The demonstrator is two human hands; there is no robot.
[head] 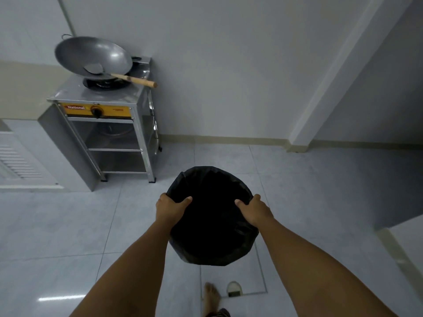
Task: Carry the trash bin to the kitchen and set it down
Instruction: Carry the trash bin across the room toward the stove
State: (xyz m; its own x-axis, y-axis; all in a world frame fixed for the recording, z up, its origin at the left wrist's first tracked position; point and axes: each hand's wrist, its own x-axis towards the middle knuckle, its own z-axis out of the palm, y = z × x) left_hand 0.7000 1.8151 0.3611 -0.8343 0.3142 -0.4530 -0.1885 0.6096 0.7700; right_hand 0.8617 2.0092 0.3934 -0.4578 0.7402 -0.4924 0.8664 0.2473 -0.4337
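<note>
- Two bare hands hold the round trash bin lined with a black plastic bag (211, 216) by its rim, one on each side: the left hand (170, 209) on the left edge, the right hand (254, 210) on the right edge.
- Each hand is clamped on the rim, thumb lying over the top and pointing inward; the other fingers wrap down the outer wall, mostly hidden from view.
- Held out in front of the body, the bin appears clear of the pale grey tiled floor (68, 225). Its mouth faces up and its long axis runs roughly vertical, the top perhaps tipped slightly towards the camera.
- Neither hand is nearer; they sit about level, opposite one another across the opening.
- Inside the liner all is dark, so I cannot tell whether it holds anything.
- Ahead and to the left stands a steel gas stove stand with a yellow control panel (103, 110), bearing a grey metal wok (91, 57); in the wok lies a metal spatula with a wooden handle (135, 80) that pokes over the rim to the right.
- Open floor lies between the bin and the white wall (229, 65), to the right of the stove.
- My judgement: the kitchen is reached, and what remains is lowering the bin straight down onto that floor, keeping it upright, then releasing both grips.
- A bare foot (211, 298) shows below, near a small white floor drain (234, 289).
</note>
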